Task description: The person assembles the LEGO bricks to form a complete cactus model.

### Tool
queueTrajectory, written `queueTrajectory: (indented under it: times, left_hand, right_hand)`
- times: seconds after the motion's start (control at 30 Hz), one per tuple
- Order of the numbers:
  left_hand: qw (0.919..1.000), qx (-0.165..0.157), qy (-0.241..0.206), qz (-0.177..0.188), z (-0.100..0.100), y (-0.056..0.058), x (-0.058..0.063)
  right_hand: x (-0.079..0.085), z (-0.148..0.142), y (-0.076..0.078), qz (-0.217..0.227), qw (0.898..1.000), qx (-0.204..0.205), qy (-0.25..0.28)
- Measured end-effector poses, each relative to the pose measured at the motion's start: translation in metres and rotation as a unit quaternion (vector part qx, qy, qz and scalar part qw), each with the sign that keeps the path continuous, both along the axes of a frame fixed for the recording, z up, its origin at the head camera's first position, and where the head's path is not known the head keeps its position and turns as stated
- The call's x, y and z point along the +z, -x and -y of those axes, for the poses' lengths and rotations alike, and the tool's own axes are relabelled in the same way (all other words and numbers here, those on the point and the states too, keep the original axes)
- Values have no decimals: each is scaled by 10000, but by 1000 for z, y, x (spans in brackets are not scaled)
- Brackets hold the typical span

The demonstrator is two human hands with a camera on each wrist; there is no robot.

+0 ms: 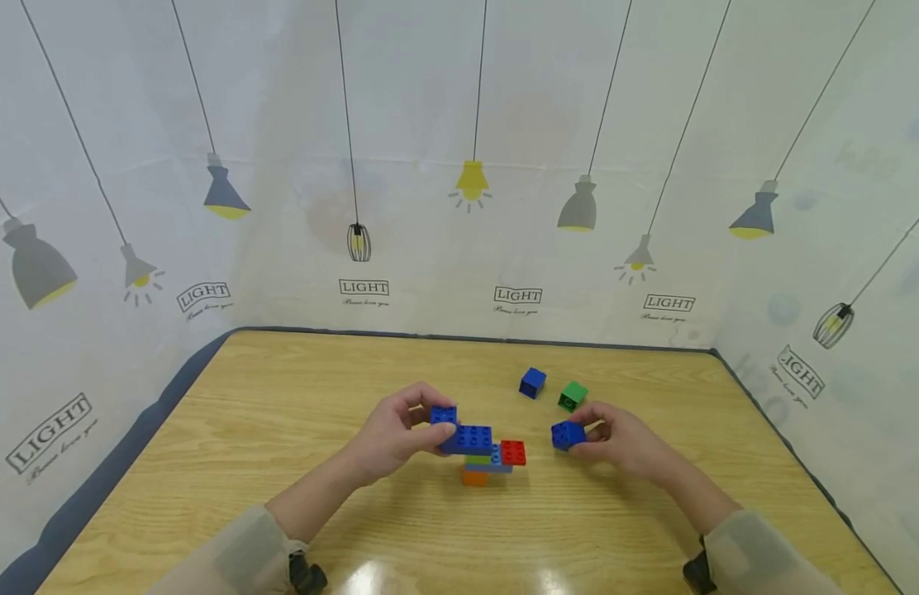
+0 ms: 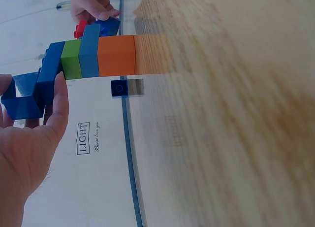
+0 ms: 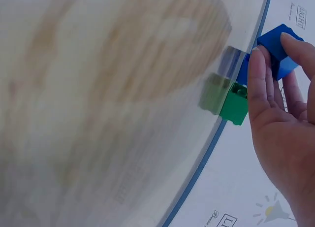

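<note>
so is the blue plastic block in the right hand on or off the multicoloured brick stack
Off: in the head view, wooden tabletop shows between the held blue block and the stack.

A glossy, pale-yellow wood-grain tabletop [image 1: 303, 372], bordered by a dark blue strip [image 1: 150, 411], stretches from the middle down to six o'clock in the head view. Creased white sheet-like walls [image 1: 415, 107] enclose it at nine, twelve and three o'clock. They carry printed lamps on thin black cords [image 1: 479, 83]: a yellow rayed lamp [image 1: 472, 180] at twelve, a broad grey lamp [image 1: 39, 263] at nine, a black wire-cage lamp [image 1: 833, 326] at three. Boxed black "LIGHT" lettering [image 1: 364, 287] repeats below; pale glare [image 1: 363, 577] gleams near six.
</note>
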State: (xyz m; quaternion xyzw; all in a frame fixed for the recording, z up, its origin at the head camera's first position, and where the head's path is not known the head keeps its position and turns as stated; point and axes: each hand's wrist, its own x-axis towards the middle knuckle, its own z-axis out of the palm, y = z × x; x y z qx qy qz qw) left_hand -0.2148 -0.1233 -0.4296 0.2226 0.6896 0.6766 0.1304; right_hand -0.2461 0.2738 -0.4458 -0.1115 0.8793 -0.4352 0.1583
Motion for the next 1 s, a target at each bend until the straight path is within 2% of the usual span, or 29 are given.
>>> queueTrajectory:
  times: [0.3,0.5,0.83,1.0]
  left_hand:
    - [10000,-11,-35,4,0,-1,1]
    - [10000,2,-4,28,0,0,1]
    - [10000,3,-29,42,-1,0,0]
    - [10000,-4,-39,16,0,0,0]
  right_hand:
    - [2,12,-9,62,9969,158,763]
    - [9,21,-16,35,9940,379,1027]
    - [15,38,-26,253,9838,401,1728]
    - [17,43,-30,151,9805,526,1885]
